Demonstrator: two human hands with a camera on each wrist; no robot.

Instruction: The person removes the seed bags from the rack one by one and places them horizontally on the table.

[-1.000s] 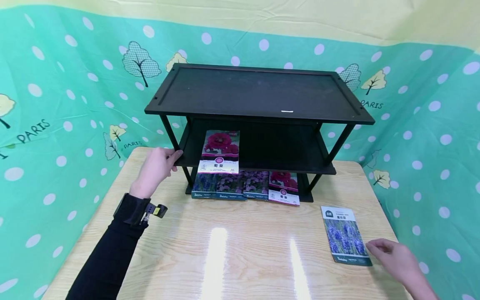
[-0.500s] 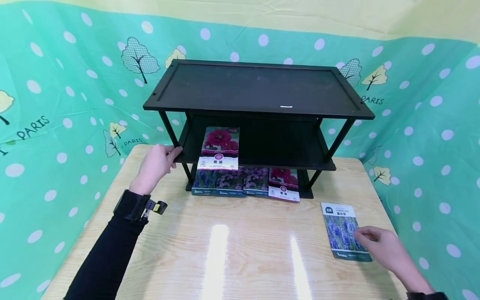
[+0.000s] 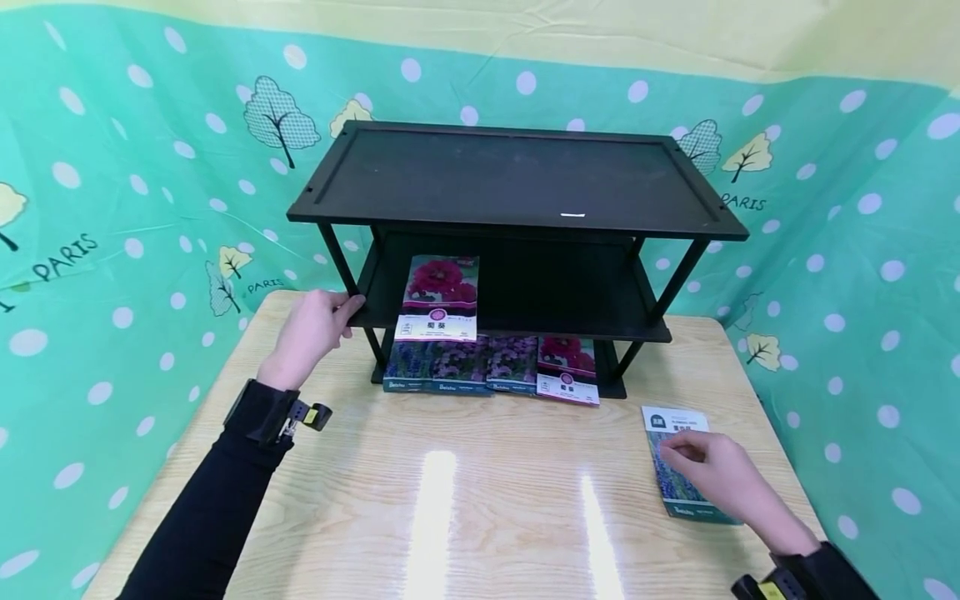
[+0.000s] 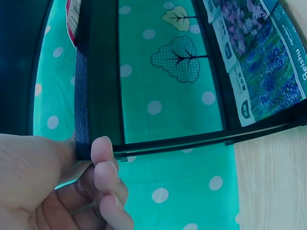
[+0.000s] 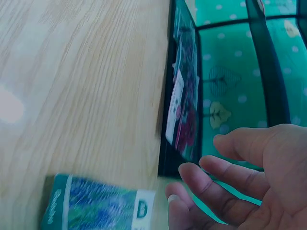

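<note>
My left hand [image 3: 306, 333] grips the front left corner of the middle shelf of a black three-tier rack [image 3: 517, 179]. In the left wrist view its thumb and fingertips lie on either side of the shelf edge. My right hand [image 3: 720, 475] hovers over a seed packet with blue flowers [image 5: 103, 206] lying on the table at the right. Its fingers are loosely bent, with nothing between them, and it partly covers the packet in the head view. A seed packet with crimson flowers [image 3: 438, 292] lies on the left of the middle shelf, overhanging the front edge.
On the bottom shelf stand several seed packets: blue-flowered [image 3: 407, 367], purple-flowered [image 3: 512, 362] and a crimson-flowered packet [image 3: 567, 379] at the right end. The light wooden table [image 3: 510, 492] extends in front of the rack. A green dotted curtain [image 3: 150, 167] hangs behind and at both sides.
My right hand has moved left, from beside the blue-flowered packet on the table to above it. The left hand keeps its grip on the shelf corner.
</note>
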